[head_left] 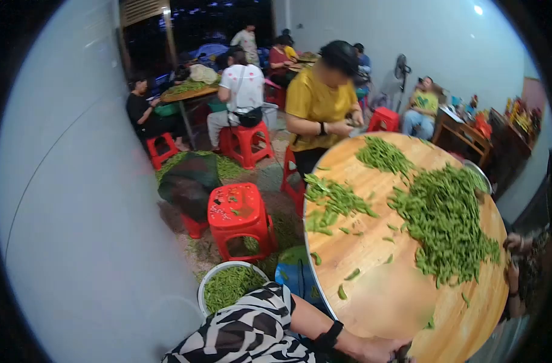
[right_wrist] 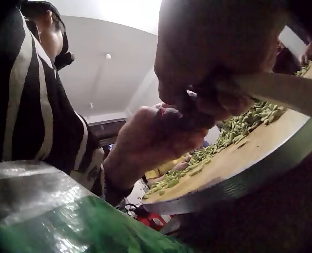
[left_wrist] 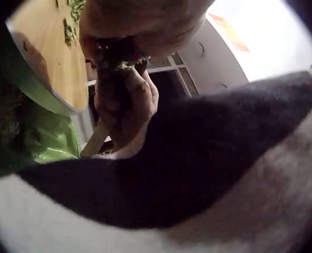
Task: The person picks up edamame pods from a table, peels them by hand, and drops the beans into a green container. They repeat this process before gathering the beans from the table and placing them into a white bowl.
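Note:
At the bottom edge of the head view, my left hand [head_left: 385, 351] is beside the round wooden table [head_left: 360, 266]; its fingers are mostly out of frame. The left wrist view has it close above my right hand [left_wrist: 127, 105], whose curled fingers pinch a small pale green piece [left_wrist: 125, 66]. Dark shadow covers the meeting fingertips. Seen from the right wrist, my right hand [right_wrist: 214, 47] and left hand [right_wrist: 156, 142] come together beside the table rim. A pale strip [right_wrist: 288, 92] runs out from the right hand; what it is, I cannot tell.
Green pods [head_left: 445, 218] lie heaped on the table. A person in a yellow shirt [head_left: 318, 106] stands at its far side. Red stools [head_left: 233, 206], a full basin of pods [head_left: 230, 287] and a blue bag [head_left: 297, 275] stand left of it. Other people sit farther back.

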